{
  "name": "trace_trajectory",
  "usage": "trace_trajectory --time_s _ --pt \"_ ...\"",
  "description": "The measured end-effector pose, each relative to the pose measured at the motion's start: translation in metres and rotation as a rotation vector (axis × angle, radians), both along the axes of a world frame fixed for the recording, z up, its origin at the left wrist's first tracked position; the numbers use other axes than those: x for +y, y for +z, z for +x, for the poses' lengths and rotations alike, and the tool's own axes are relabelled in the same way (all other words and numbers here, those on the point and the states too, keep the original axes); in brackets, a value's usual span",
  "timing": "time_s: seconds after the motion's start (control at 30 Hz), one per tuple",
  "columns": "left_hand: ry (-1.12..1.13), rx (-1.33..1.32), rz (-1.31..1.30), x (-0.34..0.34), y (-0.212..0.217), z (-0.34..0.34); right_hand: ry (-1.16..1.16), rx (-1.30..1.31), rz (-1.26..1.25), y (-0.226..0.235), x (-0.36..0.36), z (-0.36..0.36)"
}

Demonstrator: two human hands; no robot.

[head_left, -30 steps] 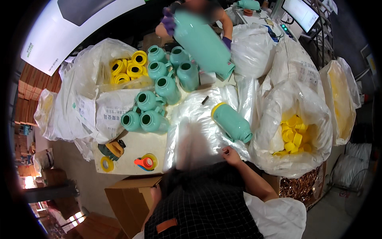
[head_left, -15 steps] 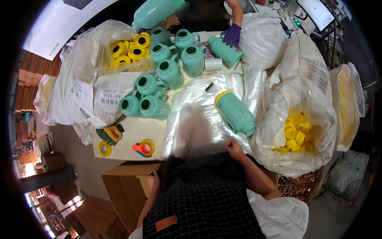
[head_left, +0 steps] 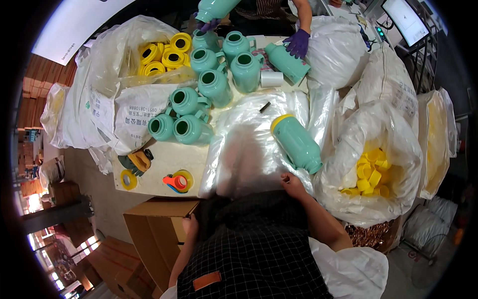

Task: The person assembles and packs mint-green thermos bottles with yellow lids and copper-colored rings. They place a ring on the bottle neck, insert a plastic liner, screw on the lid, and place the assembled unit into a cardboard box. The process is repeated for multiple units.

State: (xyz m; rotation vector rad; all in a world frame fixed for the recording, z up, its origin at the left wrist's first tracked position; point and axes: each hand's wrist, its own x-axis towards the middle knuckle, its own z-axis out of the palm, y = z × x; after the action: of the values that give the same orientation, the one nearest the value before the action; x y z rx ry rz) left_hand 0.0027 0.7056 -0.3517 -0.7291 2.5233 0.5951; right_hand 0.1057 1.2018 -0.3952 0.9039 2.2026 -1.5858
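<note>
My right hand (head_left: 293,186) is closed at the near edge of the clear plastic bags (head_left: 279,112); what its curled fingers hold, if anything, is too small to make out. Beside it on the bags lies a teal flask body (head_left: 298,144) with a yellow rim, its narrower end towards me. Low on the left, my left hand (head_left: 189,225) is closed against the edge of an open cardboard box (head_left: 144,224); its fingertips are partly hidden. Several teal flask bodies with handles (head_left: 191,130) stand upright left of the bags, mouths up. A small dark piece (head_left: 265,107) lies on the plastic.
Across the table, a co-worker's purple glove (head_left: 298,44) rests on a lying teal flask (head_left: 288,64); another teal body (head_left: 216,9) is raised. Sacks hold yellow rings (head_left: 172,57) and yellow cups (head_left: 371,169). Tape rolls (head_left: 128,180), gloves (head_left: 137,162) and a white roll (head_left: 272,79) lie about.
The co-worker's raised teal body has moved up and to the right, and a purple glove shows beneath it. The whole view has shifted slightly; my hands stay in about the same places.
</note>
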Motion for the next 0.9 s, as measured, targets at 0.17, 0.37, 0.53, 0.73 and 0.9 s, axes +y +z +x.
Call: trace_trajectory --time_s 0.17,0.37,0.53,0.73,0.9 --pt "-0.004 -0.016 0.028 0.004 0.005 -0.001 0.024 -0.05 0.032 0.018 -0.001 -0.008" --pt "-0.057 -0.052 -0.081 -0.005 -0.012 -0.003 0.043 -0.012 0.038 0.018 -0.002 -0.011" --pt "-0.084 0.021 -0.11 -0.004 -0.012 0.002 0.067 0.006 0.03 -0.001 -0.002 -0.011" --pt "-0.078 0.033 -0.049 -0.001 -0.001 0.001 0.068 -0.041 0.014 -0.003 -0.008 -0.014" --pt "-0.083 0.034 -0.072 0.011 0.016 -0.002 0.071 -0.044 0.053 -0.002 -0.012 -0.009"
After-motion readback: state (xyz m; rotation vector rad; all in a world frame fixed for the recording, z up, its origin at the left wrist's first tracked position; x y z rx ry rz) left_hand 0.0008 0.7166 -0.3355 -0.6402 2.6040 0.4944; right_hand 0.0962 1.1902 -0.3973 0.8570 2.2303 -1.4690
